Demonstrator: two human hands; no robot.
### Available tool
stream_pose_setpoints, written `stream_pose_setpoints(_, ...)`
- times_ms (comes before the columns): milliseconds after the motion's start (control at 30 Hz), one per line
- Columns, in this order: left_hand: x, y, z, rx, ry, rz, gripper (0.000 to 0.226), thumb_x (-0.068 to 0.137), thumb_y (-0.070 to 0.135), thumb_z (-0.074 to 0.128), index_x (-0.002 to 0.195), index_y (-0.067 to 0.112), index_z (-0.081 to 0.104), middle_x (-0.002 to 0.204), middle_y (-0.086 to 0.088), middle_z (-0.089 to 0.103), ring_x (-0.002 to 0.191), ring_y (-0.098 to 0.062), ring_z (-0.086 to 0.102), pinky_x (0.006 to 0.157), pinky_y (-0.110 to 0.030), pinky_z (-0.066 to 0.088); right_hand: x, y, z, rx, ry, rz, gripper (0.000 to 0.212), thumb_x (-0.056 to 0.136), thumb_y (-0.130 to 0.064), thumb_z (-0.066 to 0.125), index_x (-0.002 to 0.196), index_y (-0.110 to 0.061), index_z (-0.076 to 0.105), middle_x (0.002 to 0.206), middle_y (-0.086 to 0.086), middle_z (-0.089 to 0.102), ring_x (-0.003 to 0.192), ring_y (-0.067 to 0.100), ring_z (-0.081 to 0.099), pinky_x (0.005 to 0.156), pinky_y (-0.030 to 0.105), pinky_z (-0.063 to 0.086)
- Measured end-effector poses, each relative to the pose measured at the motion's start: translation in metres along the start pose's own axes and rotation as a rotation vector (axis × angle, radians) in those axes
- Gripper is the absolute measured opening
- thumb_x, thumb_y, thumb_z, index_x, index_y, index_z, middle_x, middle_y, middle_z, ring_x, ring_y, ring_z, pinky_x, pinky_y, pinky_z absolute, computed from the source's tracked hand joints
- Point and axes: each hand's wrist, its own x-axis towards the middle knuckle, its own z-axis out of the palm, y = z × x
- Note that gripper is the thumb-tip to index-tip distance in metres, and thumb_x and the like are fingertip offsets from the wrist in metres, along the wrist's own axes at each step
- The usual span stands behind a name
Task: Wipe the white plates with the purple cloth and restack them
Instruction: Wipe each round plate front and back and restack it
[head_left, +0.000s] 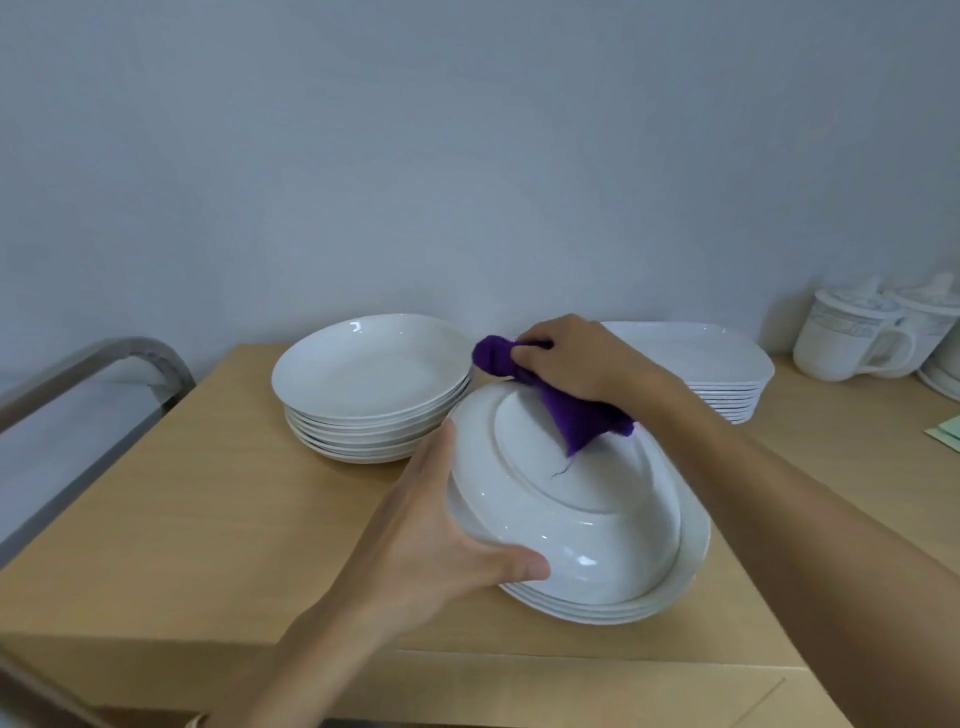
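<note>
Tabletop (208, 519): I see pale wood filling the lower half of the frame, set against a plain wall.
Tall stack (371, 384): round white plates, right way up, at centre frame towards the wall.
Oblong stack (727, 374): white dishes at centre right, partly behind the right forearm.
Held plate (566, 499): I read it as upside-down and tilted, its foot ring facing me, at lower centre.
Low stack (649, 603): a few white plates right under the held plate; I cannot tell whether they touch.
Left hand (441, 540): its grip clasps the held plate's left rim, thumb on the underside, fingers hidden behind.
Right hand (576, 358): its grip is bunched round the cloth, above the plate's far edge.
Purple cloth (582, 421): hangs from that grip onto the plate's underside.
Mugs (852, 343): white, at the right edge.
</note>
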Motion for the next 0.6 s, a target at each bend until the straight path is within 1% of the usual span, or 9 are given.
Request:
stream_pose_setpoints(67, 0.001, 0.000, 0.000, 0.005, 0.002, -0.013, 0.109, 0.040, 0.049, 0.090, 0.135, 0.055, 0.037, 0.132, 0.032, 0.049, 0.125, 0.007, 0.045, 0.103, -0.033, 0.045, -0.002, 0.023, -0.007, 0.042, 0.000, 0.062, 0.025, 0.095, -0.035, 0.048, 0.098, -0.019, 0.068, 0.102, 0.003, 0.067, 0.088, 0.020, 0.059, 0.074, 0.031, 0.043)
stream_pose_setpoints(167, 0.001, -0.003, 0.001, -0.009, 0.008, -0.028, 0.109, 0.038, 0.053, 0.087, 0.135, 0.050, 0.039, 0.131, 0.029, 0.051, 0.123, 0.005, 0.047, 0.103, -0.034, 0.046, -0.022, 0.054, -0.008, 0.145, 0.034, 0.130, 0.030, 0.096, -0.036, 0.047, 0.099, -0.014, 0.067, 0.098, 0.005, 0.068, 0.089, 0.023, 0.062, 0.077, 0.031, 0.045)
stream_pose_setpoints(233, 0.001, -0.003, 0.001, -0.012, 0.010, -0.033, 0.109, 0.038, 0.055, 0.087, 0.136, 0.049, 0.039, 0.131, 0.030, 0.050, 0.123, 0.005, 0.046, 0.104, -0.033, 0.045, -0.042, 0.068, 0.000, 0.240, 0.109, 0.136, 0.025, 0.097, -0.035, 0.046, 0.099, -0.022, 0.067, 0.097, -0.002, 0.069, 0.092, 0.020, 0.061, 0.077, 0.031, 0.043)
stream_pose_setpoints(300, 0.001, -0.002, 0.000, 0.005, 0.010, -0.022, 0.109, 0.039, 0.056, 0.087, 0.137, 0.049, 0.038, 0.132, 0.031, 0.049, 0.125, 0.006, 0.045, 0.103, -0.032, 0.045, -0.064, 0.074, 0.013, 0.287, 0.238, 0.134, 0.020, 0.097, -0.033, 0.045, 0.103, -0.027, 0.063, 0.096, -0.008, 0.067, 0.092, 0.017, 0.058, 0.075, 0.030, 0.040)
stream_pose_setpoints(367, 0.002, -0.001, -0.002, 0.035, -0.001, -0.011, 0.108, 0.040, 0.057, 0.086, 0.136, 0.051, 0.037, 0.133, 0.033, 0.048, 0.125, 0.009, 0.044, 0.101, -0.028, 0.044, -0.085, 0.074, 0.027, 0.302, 0.366, 0.102, 0.017, 0.097, -0.032, 0.045, 0.106, -0.031, 0.060, 0.095, -0.011, 0.065, 0.091, 0.015, 0.057, 0.073, 0.030, 0.040)
stream_pose_setpoints(400, 0.003, 0.000, -0.002, 0.051, -0.005, -0.008, 0.107, 0.040, 0.058, 0.086, 0.136, 0.052, 0.037, 0.132, 0.034, 0.048, 0.124, 0.010, 0.044, 0.099, -0.027, 0.044, -0.095, 0.072, 0.033, 0.295, 0.415, 0.075, 0.019, 0.096, -0.032, 0.046, 0.111, -0.032, 0.058, 0.099, -0.013, 0.064, 0.094, 0.013, 0.056, 0.074, 0.029, 0.039)
stream_pose_setpoints(467, 0.003, 0.000, -0.003, 0.082, -0.008, -0.012, 0.106, 0.041, 0.060, 0.084, 0.135, 0.052, 0.037, 0.132, 0.034, 0.048, 0.123, 0.010, 0.045, 0.098, -0.027, 0.045, -0.114, 0.066, 0.043, 0.254, 0.499, 0.013, 0.028, 0.096, -0.031, 0.049, 0.122, -0.031, 0.057, 0.107, -0.014, 0.059, 0.101, 0.010, 0.051, 0.079, 0.022, 0.034)
stream_pose_setpoints(533, 0.003, -0.001, -0.004, 0.103, -0.005, -0.025, 0.106, 0.039, 0.063, 0.083, 0.135, 0.049, 0.038, 0.132, 0.032, 0.049, 0.122, 0.006, 0.047, 0.098, -0.030, 0.046, -0.130, 0.056, 0.053, 0.198, 0.551, -0.046, 0.035, 0.094, -0.036, 0.049, 0.127, -0.026, 0.056, 0.111, -0.010, 0.057, 0.105, 0.012, 0.049, 0.084, 0.019, 0.032)
stream_pose_setpoints(600, 0.004, -0.001, -0.003, 0.086, -0.013, -0.018, 0.106, 0.039, 0.061, 0.085, 0.134, 0.046, 0.041, 0.132, 0.028, 0.053, 0.122, 0.002, 0.050, 0.099, -0.035, 0.047, -0.140, 0.045, 0.063, 0.147, 0.569, -0.110, 0.043, 0.091, -0.042, 0.045, 0.128, -0.022, 0.056, 0.116, -0.004, 0.057, 0.108, 0.016, 0.047, 0.092, 0.021, 0.033)
